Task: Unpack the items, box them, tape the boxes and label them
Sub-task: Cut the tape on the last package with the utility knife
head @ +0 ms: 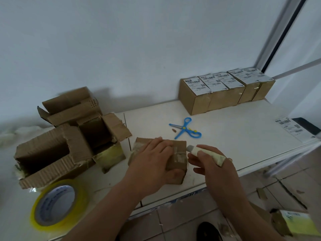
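The left hand lies over a small taped cardboard box near the front edge of the white surface, its fingers spread across the top and the thumb hooked round the near face, so it holds the box down. The right hand has its fingers curled round a pale-handled utility knife, whose short blade sits just at the box's right top edge, beside a strip of clear tape. The step in hand looks like slitting that tape to unpack the box. To do it well, the blade should run shallow along the seam so it cuts tape only and spares whatever is inside, and it should travel away from the holding hand, whose fingertips lie close to the tape line; shifting them clear first would be wise. To the left stand three opened boxes with flaps raised; what shows of their interiors is dark, and I cannot tell whether anything remains in them. At the back right a row of sealed boxes stands against the wall, each bearing a printed label on top. A tape roll lies at the front left, blue scissors lie behind the small box, and loose labels wait at the right edge.
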